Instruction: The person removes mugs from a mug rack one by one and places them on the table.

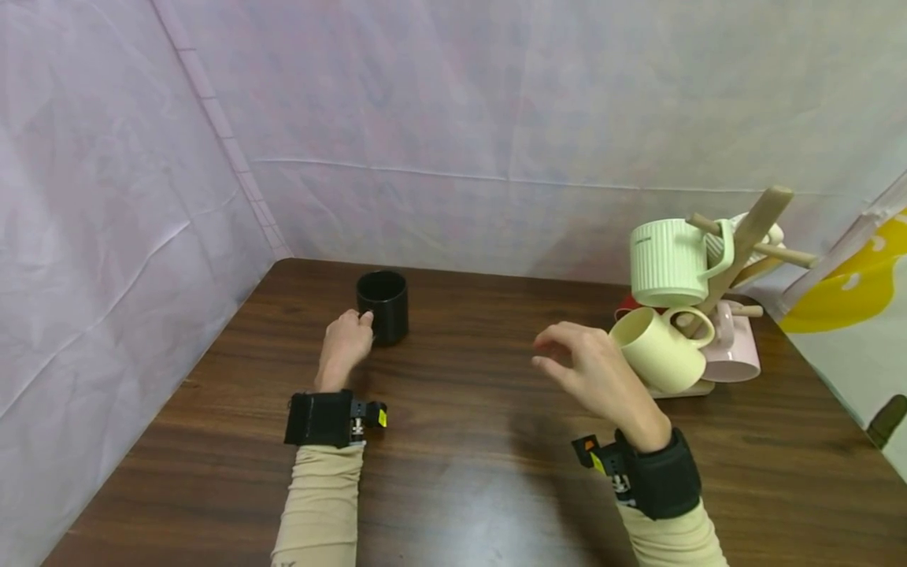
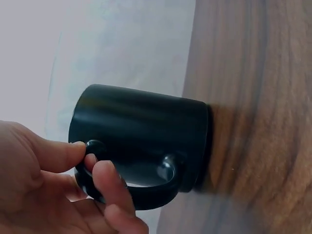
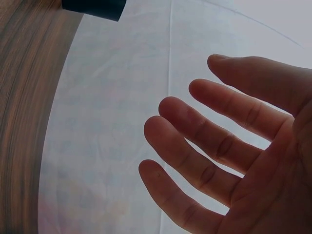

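A black mug (image 1: 385, 309) stands upright at the back left of the wooden table. My left hand (image 1: 345, 346) holds it by the handle; in the left wrist view, thumb and fingers of the left hand (image 2: 73, 185) are curled round the handle of the black mug (image 2: 141, 131). My right hand (image 1: 591, 366) is raised over the table, just left of a pale yellow mug (image 1: 659, 354), with nothing in it. The right wrist view shows the fingers of that right hand (image 3: 229, 141) spread and slightly bent, and a corner of the black mug (image 3: 95, 6) at the top.
At the right stands a wooden mug rack (image 1: 761, 216) with several mugs: a light green mug (image 1: 666, 264) above the yellow one, a pink mug (image 1: 737, 350), a partly hidden red one. White cloth (image 1: 460, 118) hangs behind and left of the table (image 1: 453, 441). Something yellow (image 1: 850, 291) is at the far right.
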`<state>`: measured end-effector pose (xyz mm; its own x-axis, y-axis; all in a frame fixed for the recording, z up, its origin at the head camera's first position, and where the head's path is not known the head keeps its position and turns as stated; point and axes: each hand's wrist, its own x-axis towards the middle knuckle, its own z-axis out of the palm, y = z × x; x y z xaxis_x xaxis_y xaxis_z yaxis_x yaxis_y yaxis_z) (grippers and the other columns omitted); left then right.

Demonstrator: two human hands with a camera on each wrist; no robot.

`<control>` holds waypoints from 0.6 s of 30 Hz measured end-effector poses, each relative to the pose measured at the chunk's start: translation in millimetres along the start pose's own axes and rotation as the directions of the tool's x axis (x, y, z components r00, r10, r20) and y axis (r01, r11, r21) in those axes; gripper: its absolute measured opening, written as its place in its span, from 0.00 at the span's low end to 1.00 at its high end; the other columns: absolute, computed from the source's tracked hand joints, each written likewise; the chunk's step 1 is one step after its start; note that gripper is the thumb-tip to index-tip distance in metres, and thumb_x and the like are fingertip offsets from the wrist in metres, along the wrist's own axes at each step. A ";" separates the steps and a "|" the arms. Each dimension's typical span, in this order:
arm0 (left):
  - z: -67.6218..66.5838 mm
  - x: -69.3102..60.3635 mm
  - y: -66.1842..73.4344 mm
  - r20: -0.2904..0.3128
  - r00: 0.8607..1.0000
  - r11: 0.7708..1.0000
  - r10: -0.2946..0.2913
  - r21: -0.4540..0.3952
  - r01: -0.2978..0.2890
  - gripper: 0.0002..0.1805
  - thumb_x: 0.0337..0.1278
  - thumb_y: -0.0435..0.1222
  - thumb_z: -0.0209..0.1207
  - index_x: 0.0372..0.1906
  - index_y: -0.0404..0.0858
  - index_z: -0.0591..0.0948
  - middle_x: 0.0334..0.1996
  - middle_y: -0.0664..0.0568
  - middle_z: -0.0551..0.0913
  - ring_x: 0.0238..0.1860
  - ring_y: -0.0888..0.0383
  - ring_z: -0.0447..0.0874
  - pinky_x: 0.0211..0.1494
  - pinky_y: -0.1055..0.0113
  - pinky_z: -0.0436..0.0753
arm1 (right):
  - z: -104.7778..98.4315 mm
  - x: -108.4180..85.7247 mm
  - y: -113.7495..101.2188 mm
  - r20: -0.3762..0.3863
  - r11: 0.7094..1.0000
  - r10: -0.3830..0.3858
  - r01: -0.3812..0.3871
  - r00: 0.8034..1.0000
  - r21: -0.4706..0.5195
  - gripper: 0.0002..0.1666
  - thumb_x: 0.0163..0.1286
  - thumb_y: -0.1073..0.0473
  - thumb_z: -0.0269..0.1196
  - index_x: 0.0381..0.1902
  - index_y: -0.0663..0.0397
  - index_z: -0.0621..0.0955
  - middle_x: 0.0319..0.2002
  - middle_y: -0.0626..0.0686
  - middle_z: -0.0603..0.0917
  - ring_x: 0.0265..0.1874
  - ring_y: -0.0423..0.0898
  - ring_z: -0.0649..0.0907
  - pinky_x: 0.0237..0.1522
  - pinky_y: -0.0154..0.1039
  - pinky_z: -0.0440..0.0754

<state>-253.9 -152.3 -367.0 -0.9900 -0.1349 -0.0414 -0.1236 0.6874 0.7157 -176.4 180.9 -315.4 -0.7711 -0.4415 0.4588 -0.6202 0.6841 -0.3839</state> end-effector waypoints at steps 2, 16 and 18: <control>1.6 0.1 -1.8 0.017 1.000 1.000 -0.012 -0.011 0.012 0.24 0.82 0.41 0.38 0.57 0.23 0.72 0.45 0.32 0.81 0.53 0.37 0.80 0.58 0.46 0.75 | 0.0 0.0 0.7 0.000 1.000 0.000 0.000 1.000 -0.003 0.06 0.64 0.67 0.71 0.39 0.56 0.86 0.37 0.51 0.87 0.34 0.48 0.85 0.37 0.46 0.82; 2.5 1.7 -4.3 0.049 0.998 0.999 -0.035 0.010 0.035 0.24 0.82 0.42 0.37 0.59 0.24 0.71 0.43 0.33 0.79 0.56 0.35 0.75 0.60 0.44 0.72 | -1.1 0.4 1.3 -0.001 1.000 0.010 -0.010 1.000 -0.005 0.06 0.64 0.66 0.71 0.39 0.56 0.86 0.37 0.51 0.87 0.34 0.49 0.85 0.36 0.46 0.82; 2.5 1.7 -4.4 0.049 0.998 0.999 -0.037 0.013 0.036 0.24 0.82 0.42 0.37 0.59 0.24 0.71 0.43 0.33 0.78 0.57 0.34 0.74 0.61 0.44 0.72 | -1.3 0.4 1.3 -0.004 1.000 0.008 -0.008 1.000 -0.007 0.06 0.64 0.66 0.71 0.38 0.56 0.86 0.37 0.51 0.87 0.34 0.49 0.85 0.36 0.46 0.82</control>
<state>-255.2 -153.8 -371.9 -0.9869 -0.1252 -0.1015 -0.1602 0.6909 0.7049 -177.3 182.4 -314.7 -0.7751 -0.4337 0.4595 -0.6132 0.6917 -0.3815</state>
